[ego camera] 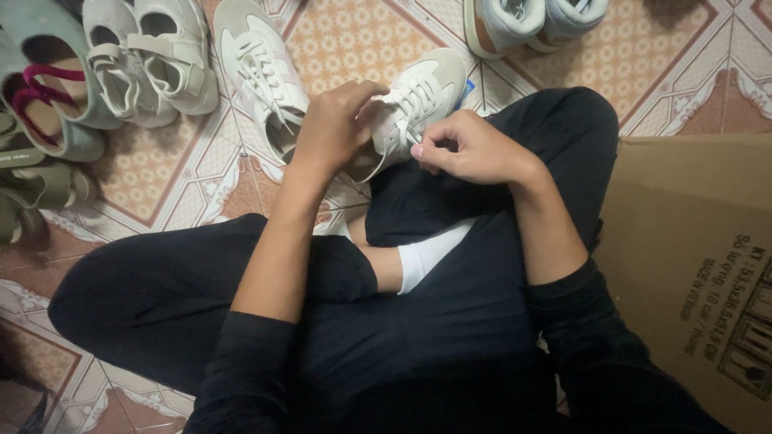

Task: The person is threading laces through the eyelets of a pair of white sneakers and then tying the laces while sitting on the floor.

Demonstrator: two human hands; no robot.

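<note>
I sit cross-legged on a tiled floor in dark trousers and a white sock (430,251). A cream sneaker (418,96) with white laces rests against my knee. My left hand (334,128) grips its tongue and upper laces. My right hand (466,149) pinches a lace end beside the shoe's opening. Its matching sneaker (257,68) lies on the floor just left of it.
Several other shoes line the floor: white strapped ones (149,56), green ones with a red strap (48,88), olive sandals (36,189), and a pale blue pair (531,20) at the top. A brown cardboard box (691,241) stands at my right.
</note>
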